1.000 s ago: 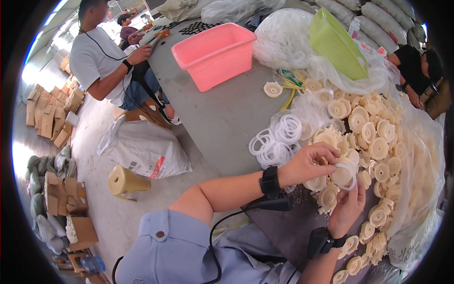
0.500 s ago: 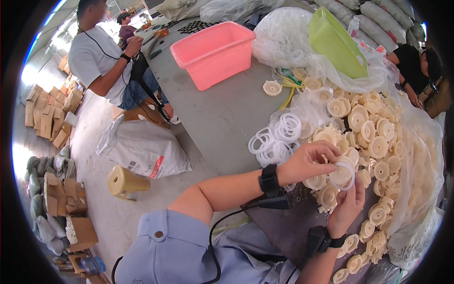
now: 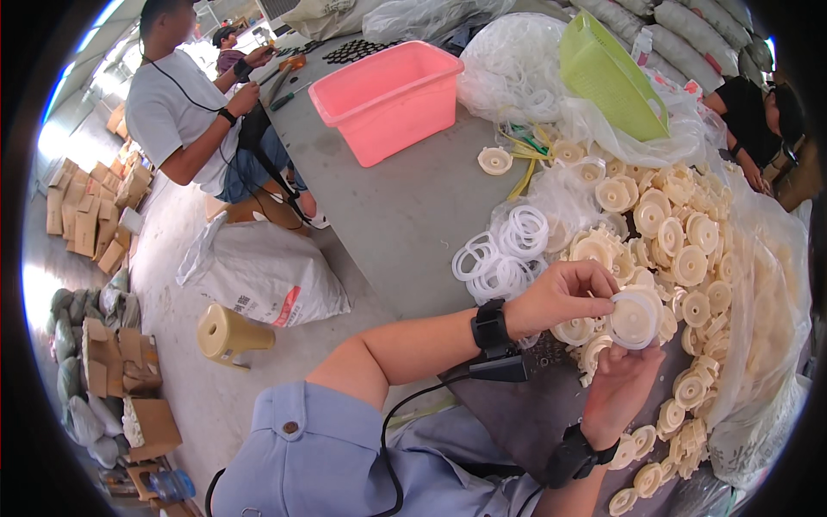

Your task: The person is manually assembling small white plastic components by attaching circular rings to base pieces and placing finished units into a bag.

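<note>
Left hand [image 3: 558, 297]: fingers curled over the top edge of a cream plastic disc [image 3: 635, 319], pinching its rim.
Right hand [image 3: 622, 385]: cupped under the same disc, fingertips propping it from below.
Disc: held between both hands, just above the worktop [image 3: 405, 215], at the near edge of the heap of cream discs [image 3: 680, 250].
White rings [image 3: 504, 254]: loose pile just beyond the left hand.
Pink tub [image 3: 388, 99]: farther back on the worktop.
Green basket [image 3: 607, 73]: tilted, resting on clear bags.

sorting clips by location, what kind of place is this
Probably a small workshop or factory assembly area: a table heaped with cream plastic discs and white rings, and stacked cardboard boxes on the floor.
</note>
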{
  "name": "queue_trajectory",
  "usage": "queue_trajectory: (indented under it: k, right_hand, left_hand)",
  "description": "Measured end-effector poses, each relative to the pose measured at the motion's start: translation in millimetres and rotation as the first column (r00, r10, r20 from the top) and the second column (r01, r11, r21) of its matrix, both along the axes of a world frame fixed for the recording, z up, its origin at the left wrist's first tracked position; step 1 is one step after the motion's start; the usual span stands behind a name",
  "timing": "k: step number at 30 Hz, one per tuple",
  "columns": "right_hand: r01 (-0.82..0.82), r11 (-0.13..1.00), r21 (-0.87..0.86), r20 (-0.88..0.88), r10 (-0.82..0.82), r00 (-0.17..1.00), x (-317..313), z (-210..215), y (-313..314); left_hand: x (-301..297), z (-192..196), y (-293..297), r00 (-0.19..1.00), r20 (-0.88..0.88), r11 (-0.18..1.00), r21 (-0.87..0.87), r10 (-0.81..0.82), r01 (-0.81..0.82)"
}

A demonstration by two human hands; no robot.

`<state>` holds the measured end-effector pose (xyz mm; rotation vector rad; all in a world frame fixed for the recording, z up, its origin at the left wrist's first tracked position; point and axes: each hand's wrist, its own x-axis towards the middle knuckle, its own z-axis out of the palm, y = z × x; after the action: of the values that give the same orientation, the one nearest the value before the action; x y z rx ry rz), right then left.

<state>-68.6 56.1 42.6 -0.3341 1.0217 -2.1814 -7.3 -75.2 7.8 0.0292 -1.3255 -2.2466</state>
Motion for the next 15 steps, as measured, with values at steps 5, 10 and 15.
queue_trajectory:
  k: [5,10,15]
  right_hand:
    - [0.072,0.994,0.082,-0.302,-0.044,0.952,7.5,-2.6,3.1]
    - [0.047,0.998,0.045,-0.267,-0.033,0.963,4.1,-8.4,10.3]
    - [-0.021,0.999,-0.046,-0.185,0.012,0.983,7.9,-11.2,13.3]
  left_hand:
    - [0.8,0.8,-0.9,0.998,0.039,0.996,0.072,-0.051,0.048]
    - [4.2,5.6,0.8,0.993,0.049,0.988,0.123,-0.105,0.098]
    - [7.8,5.9,2.2,0.979,-0.026,0.934,0.296,-0.204,0.202]
